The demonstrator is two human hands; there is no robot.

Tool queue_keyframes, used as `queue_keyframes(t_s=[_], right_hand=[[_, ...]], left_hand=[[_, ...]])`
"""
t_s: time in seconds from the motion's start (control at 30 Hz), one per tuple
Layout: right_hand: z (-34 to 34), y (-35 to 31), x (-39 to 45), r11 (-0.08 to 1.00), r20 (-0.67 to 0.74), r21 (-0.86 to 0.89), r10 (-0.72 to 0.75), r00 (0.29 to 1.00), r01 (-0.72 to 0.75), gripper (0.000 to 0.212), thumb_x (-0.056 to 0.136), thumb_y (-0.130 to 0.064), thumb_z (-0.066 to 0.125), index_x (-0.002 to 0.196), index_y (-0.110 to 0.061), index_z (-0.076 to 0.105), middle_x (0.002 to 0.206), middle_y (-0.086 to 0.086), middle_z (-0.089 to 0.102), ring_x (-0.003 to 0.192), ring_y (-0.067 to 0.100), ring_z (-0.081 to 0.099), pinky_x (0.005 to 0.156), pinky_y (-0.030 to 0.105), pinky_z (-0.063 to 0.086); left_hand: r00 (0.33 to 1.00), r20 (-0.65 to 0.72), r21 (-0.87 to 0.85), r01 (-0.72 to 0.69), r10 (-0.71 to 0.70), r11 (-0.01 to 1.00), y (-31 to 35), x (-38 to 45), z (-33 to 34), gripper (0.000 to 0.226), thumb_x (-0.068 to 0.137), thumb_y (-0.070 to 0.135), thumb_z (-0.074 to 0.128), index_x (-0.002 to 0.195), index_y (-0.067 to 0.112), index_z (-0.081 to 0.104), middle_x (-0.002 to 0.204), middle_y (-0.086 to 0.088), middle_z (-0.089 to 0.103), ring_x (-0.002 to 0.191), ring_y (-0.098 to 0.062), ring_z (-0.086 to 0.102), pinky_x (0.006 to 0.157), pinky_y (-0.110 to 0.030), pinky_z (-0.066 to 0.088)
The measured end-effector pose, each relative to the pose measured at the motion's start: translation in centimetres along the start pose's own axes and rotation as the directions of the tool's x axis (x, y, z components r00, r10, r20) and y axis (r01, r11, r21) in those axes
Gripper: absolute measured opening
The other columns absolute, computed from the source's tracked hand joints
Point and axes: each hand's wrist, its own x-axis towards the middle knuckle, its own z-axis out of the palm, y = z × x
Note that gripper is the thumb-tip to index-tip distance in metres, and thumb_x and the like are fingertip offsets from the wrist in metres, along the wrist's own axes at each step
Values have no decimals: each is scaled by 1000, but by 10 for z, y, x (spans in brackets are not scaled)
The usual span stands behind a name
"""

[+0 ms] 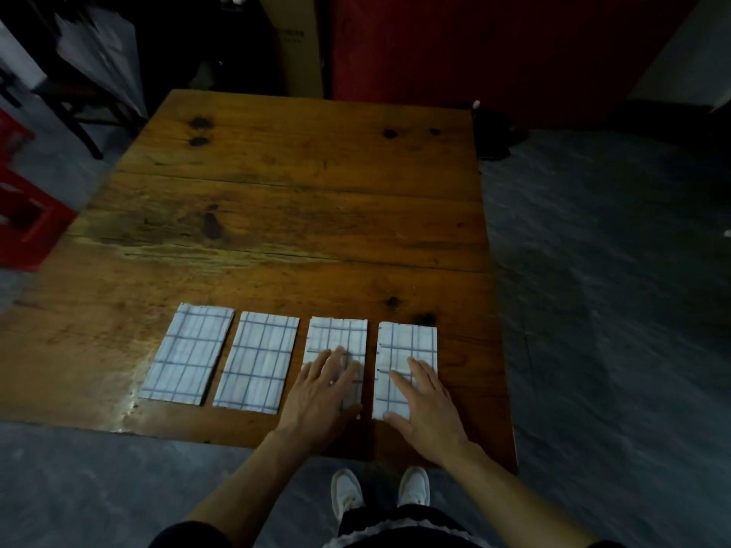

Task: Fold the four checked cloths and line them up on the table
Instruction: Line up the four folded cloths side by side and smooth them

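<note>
The four cloths (189, 353) (258, 359) (343, 342) (411, 346) are white with a thin dark blue-grey check. The bench (292, 199) is orange-brown wood, streaked with grain and dotted with black knots. The floor (605, 310) is mottled dark grey. A crate (23, 215) at left is red, the shoes (346, 492) white, and the panel (474, 45) behind is deep red

place: storeroom or workshop-like back room | floor: bare grey concrete (593, 270) | centre: worn plank tabletop (296, 199) | behind tabletop: cardboard box (294, 45), red panel (474, 45) | left of tabletop: red plastic crates (23, 215)
</note>
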Motion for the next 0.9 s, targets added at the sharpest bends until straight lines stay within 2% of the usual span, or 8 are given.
queue_keyframes(t_s=[0.07,0.2,0.33,0.5,0.63,0.73,0.9], right_hand=[[0,1,0,1000,-21,10,1,1000,-1,72,94,-50,53,154,-32,17,164,-1,-3,150,19,-10,120,37,8],[1,2,2,999,4,-41,-3,1000,3,76,93,-40,59,155,-31,15,164,2,-4,150,22,-9,122,40,10],[0,1,3,1000,-17,-7,-7,1000,7,74,93,-40,59,154,-30,18,164,1,-1,150,21,-9,120,39,9],[-4,-10,13,990,-92,112,-78,993,88,62,96,-45,52,151,-28,29,163,-2,9,150,17,-2,120,36,13],[-4,-37,19,987,-125,117,-92,988,106,58,98,-40,52,150,-26,32,162,-2,14,150,16,3,119,34,13],[1,-61,23,987,-113,126,-83,990,97,58,98,-39,52,150,-27,31,162,-2,15,150,15,5,119,32,14],[20,-113,43,983,-152,179,-9,988,37,57,96,-36,56,148,-28,34,159,-5,22,147,12,16,116,29,21]], left_hand=[[1000,4,10,-9,9,1000,5,1,0,81,91,57,54,152,34,5,165,-5,-5,151,-28,-7,120,-45,7],[999,50,47,0,-3,999,11,1,-3,82,91,49,57,154,30,8,164,-7,-4,151,-30,-6,121,-46,10],[999,29,26,14,-15,1000,14,0,-10,78,91,50,57,152,31,13,164,-4,2,151,-27,-2,121,-44,11],[972,-87,-121,205,-216,971,-3,-12,-13,66,95,51,50,151,33,21,164,1,12,151,-21,5,119,-43,18],[967,-90,-105,228,-237,968,-43,-26,-19,61,94,45,55,148,31,31,161,-1,23,149,-25,16,116,-47,31],[970,-79,-89,221,-228,971,-76,-27,-30,63,93,39,58,149,30,32,162,-3,20,149,-26,14,115,-46,31],[993,19,23,119,-119,993,-122,-27,-36,75,91,46,60,153,36,20,165,-1,4,151,-27,3,119,-47,23]])
